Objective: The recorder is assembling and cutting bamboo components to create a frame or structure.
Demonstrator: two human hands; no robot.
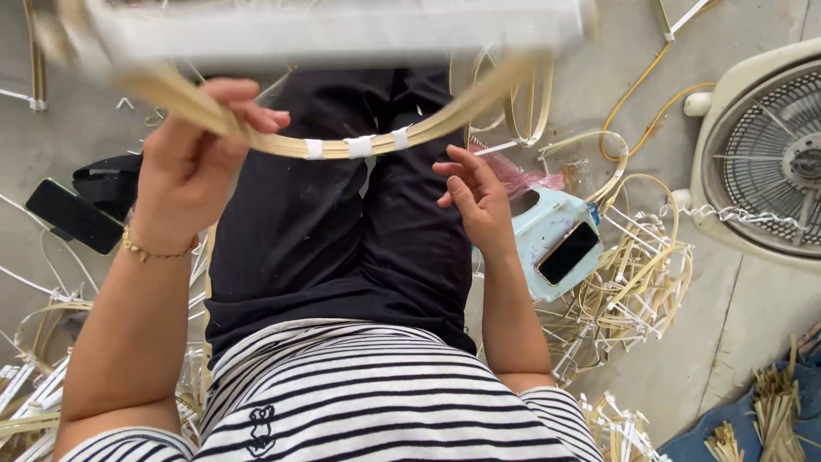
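**Grey concrete floor, littered with cane**

Bare grey concrete floor all round, strewn with pale split-cane strips. One curved pale cane hoop bound with three white tape wraps, held up over the black-trousered lap. Left hand clenched round the hoop, left of the tape wraps. Right hand released, fingers spread loose just below the hoop, right of the wraps, not touching. Two dark-screened phones: one black phone far left of the hoop, one phone in a light blue case lower right. One cream floor fan far right, cut off by the edge. Hoop's upper ends blurred, hard to make out.
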